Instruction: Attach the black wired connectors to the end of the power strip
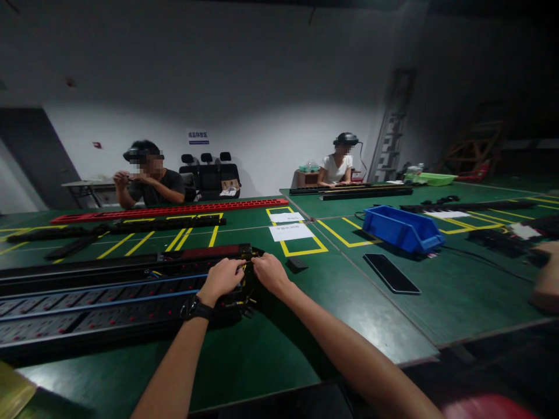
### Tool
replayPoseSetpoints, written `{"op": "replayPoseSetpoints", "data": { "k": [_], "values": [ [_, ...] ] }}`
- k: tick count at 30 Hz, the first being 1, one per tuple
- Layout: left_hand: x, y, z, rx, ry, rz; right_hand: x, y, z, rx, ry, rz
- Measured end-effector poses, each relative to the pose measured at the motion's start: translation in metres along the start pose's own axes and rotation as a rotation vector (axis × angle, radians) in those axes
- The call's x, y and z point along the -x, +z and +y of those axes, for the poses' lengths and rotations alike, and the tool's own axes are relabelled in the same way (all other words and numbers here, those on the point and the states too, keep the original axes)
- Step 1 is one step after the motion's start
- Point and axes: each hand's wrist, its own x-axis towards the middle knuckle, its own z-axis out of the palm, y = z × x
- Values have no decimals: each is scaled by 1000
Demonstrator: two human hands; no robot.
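A long black strip housing with rows of sockets and red dots [117, 314] lies across the green table on the left, with blue strips running along it. At its right end, loose wires and small parts [242, 301] stick out. My left hand [223, 279], wearing a dark watch [196, 309] on the wrist, rests over that end, its fingers pressed together near a thin yellowish wire. My right hand [271, 272] meets it from the right, fingers pinched at the housing's corner. What either hand holds between the fingertips is too small to make out. A small black piece [297, 265] lies right of my right hand.
A blue bin [402, 228] and a black phone [391, 273] are on the right. Paper sheets [291, 231], a red perforated rail [170, 210] and black strips [166, 224] lie farther back. Two people sit across the table; another person's hand [545, 270] shows at the right edge.
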Motion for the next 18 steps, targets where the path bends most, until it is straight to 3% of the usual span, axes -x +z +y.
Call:
{"op": "replayPoseSetpoints", "data": {
  "k": [4, 12, 18],
  "values": [
    [1, -1, 1, 28, -24, 22, 2, 0, 24, -146, 186, 107],
    [1, -1, -1, 14, 33, 4, 5, -1, 110, -433, 565, 337],
    [0, 0, -3, 16, 41, 6, 15, -7, 146, -463, 748, 308]
  ]
}}
